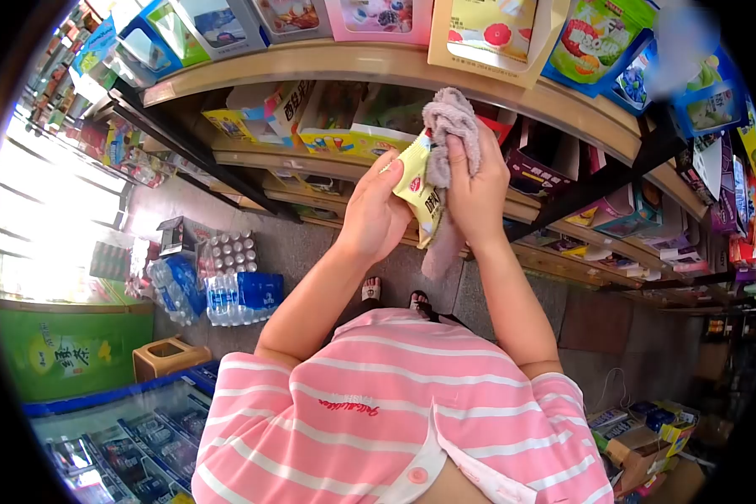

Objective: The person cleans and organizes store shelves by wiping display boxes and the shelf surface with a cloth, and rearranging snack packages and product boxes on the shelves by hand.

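Packet [413, 181]: yellow, tilted, up in front of the body, left hand on one side, cloth on the other. Some of it is hidden.
Left hand [365, 223]: fingers closed on the packet, thumb across its near face; the tips behind are out of my sight.
Right hand [483, 189]: fingers curled shut on the bunched cloth, thumb pressed into it. I can't tell if any fingertip meets the packet.
Cloth [454, 109]: gray, touching the packet's side, loose tail hanging below.
Contact: I'd use light, flat pressure with a full pad of cloth; hard squeezing could crease the wrapper or strain its seam.
Grip: I'd pinch firmly enough to stop it twisting, thumb off the crimped end.
Tail: I'd gather it in so it doesn't snag.
Upper shelf [311, 65]: its front edge runs just beyond the hands; I'd limit reach up and forward.
Lower shelf [294, 160]: open cartons [336, 141] stand behind the hands; knuckles could catch their rims.
Post [601, 181]: black, slanting off to the right; I'd mind the right elbow on wide swings.
Room: best back toward the shirt [412, 378], above the floor [512, 290].
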Tool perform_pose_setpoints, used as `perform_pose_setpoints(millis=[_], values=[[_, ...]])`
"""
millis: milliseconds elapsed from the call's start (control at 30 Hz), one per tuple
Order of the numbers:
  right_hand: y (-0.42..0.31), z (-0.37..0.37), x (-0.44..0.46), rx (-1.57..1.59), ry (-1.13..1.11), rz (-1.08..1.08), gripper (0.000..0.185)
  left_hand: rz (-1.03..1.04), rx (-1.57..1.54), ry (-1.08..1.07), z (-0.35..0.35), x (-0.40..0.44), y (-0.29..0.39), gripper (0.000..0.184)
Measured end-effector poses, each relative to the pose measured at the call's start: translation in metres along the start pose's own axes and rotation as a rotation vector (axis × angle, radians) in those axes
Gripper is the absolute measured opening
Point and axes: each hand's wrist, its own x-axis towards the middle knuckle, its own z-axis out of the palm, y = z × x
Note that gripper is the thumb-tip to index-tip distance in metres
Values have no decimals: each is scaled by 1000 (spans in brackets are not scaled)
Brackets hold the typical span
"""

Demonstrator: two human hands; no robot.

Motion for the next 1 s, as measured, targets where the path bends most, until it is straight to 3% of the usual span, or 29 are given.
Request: perform_pose_setpoints(millis=[33,167,300,367,467,567,633,733,767,833,1000], values=[[6,-5,-2,91,-44,124,28,-46,-6,-16,0,0,0,28],[55,-20,-24,-20,-125,208,26,-164,-32,110,-21,2,-8,33],[78,-40,-33,99,110,324,28,-118,-99,149,-27,9,1,38],[70,-53,-28,389,2,413,36,-112,-87,178,-24,12,1,37],[72,-46,-29,565,-306,265,58,-216,-103,150,-22,22,-6,36],[49,-45,-29,570,-565,599,55,-322,34,247,-17,29,-7,38],[49,-44,-27,598,-538,593,53,-304,61,268,-14,29,-9,40],[55,-45,-23,606,-494,635,49,-100,-2,146,-16,23,-18,43],[56,-46,-21,593,-484,680,48,-101,-3,141,-21,20,-24,43],[54,-44,-18,546,-491,680,46,-217,303,194,-29,11,-33,44],[64,-46,-14,467,-387,728,43,-204,126,243,-29,14,-30,49]])
